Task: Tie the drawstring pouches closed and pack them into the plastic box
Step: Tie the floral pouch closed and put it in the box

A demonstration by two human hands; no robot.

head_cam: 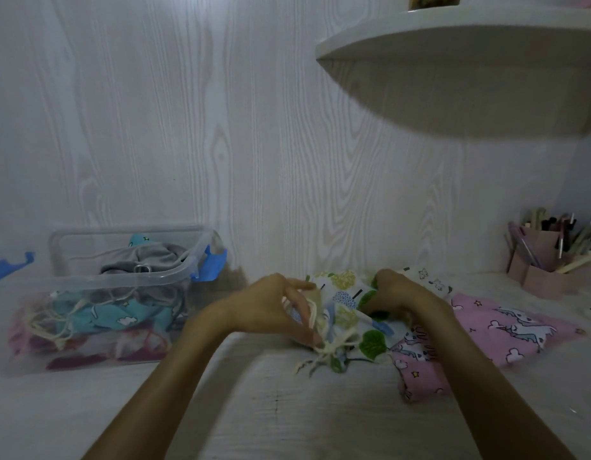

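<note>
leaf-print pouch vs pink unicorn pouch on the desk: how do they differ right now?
The leaf-print pouch is white with green leaves and is held by the left hand and right hand; the pink unicorn pouch lies untouched to its right. The leaf-print pouch has its cream drawstring bunched at its near end; no cord shows on the pink unicorn pouch. Both lie outside the plastic box.

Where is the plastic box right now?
Head view: the plastic box sits left on the table, against the wall, left of the left hand.
</note>
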